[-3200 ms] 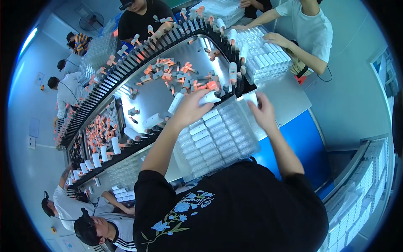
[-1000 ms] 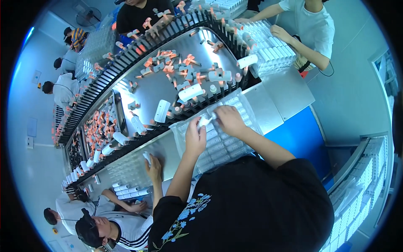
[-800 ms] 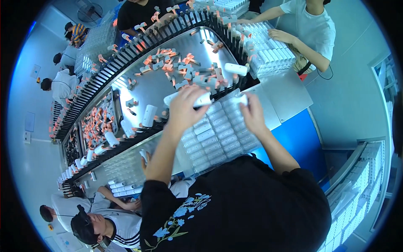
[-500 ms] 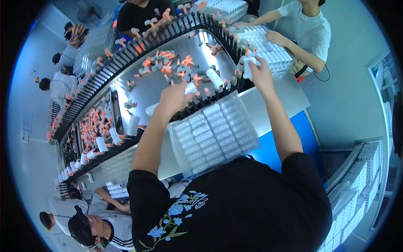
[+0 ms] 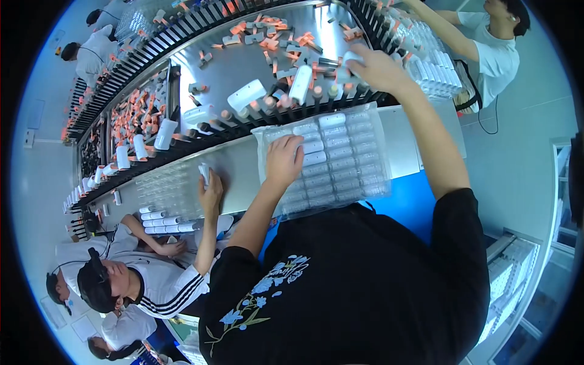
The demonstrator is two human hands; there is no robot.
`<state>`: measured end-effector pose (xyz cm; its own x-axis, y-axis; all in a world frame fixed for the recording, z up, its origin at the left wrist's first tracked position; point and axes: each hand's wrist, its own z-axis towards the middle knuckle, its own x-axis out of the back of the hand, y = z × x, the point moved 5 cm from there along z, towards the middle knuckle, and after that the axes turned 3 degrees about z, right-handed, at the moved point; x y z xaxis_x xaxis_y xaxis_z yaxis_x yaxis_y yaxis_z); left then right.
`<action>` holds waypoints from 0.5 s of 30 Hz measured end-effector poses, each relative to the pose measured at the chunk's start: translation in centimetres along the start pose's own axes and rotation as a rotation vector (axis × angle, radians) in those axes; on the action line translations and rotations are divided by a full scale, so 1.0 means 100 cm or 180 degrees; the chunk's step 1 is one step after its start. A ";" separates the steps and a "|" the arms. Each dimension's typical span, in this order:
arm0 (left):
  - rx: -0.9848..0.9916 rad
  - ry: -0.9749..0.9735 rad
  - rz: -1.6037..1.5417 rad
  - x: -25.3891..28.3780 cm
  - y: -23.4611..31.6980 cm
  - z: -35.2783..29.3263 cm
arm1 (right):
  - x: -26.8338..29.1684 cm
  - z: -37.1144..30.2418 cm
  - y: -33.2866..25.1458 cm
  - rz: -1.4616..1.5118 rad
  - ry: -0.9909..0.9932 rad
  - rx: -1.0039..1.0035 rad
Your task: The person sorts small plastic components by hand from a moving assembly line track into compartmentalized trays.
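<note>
My left hand is over the left side of a clear plastic blister tray, fingers close together and pointing down. What lies under its fingertips is hidden. White rounded casings fill several pockets beside it. Out over the metal trough, my right hand pinches a pale grey piece, blurred by motion. Grey-and-orange clips lie scattered in that trough. Along its near edge runs a row of black pegs, with more white casings leaning on or above them.
At my left, a co-worker's hand holds a small white piece near another clear tray. A person in a white shirt works at far right, beside stacked trays. A second bin of orange parts stands farther left.
My left hand has come from the pegs down onto the tray. My right hand has moved forward over the trough. The view has shifted, and a co-worker's hand has appeared at left.
</note>
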<state>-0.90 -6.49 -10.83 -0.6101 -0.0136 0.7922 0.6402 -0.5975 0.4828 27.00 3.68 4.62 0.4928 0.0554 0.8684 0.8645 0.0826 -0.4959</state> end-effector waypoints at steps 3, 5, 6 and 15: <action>0.0393 -0.0164 0.0219 -0.020 -0.010 0.006 | -0.016 0.005 -0.017 -0.0165 -0.0111 0.0392; 0.0574 -0.0285 0.0350 -0.023 -0.005 0.007 | -0.015 0.000 -0.026 0.0190 -0.0345 0.0296; 0.0621 -0.0275 0.0343 -0.025 -0.005 0.005 | -0.019 0.001 -0.029 0.0555 -0.0541 0.0181; 0.0192 -0.0021 0.0411 -0.038 -0.002 0.000 | -0.089 0.008 -0.119 -0.0525 -0.0155 0.0609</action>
<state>1.34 -6.31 -13.90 -0.5179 -0.0818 0.8515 0.7402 -0.5419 0.3981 12.21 2.96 2.78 0.3372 0.0731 0.9386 0.8960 0.2810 -0.3439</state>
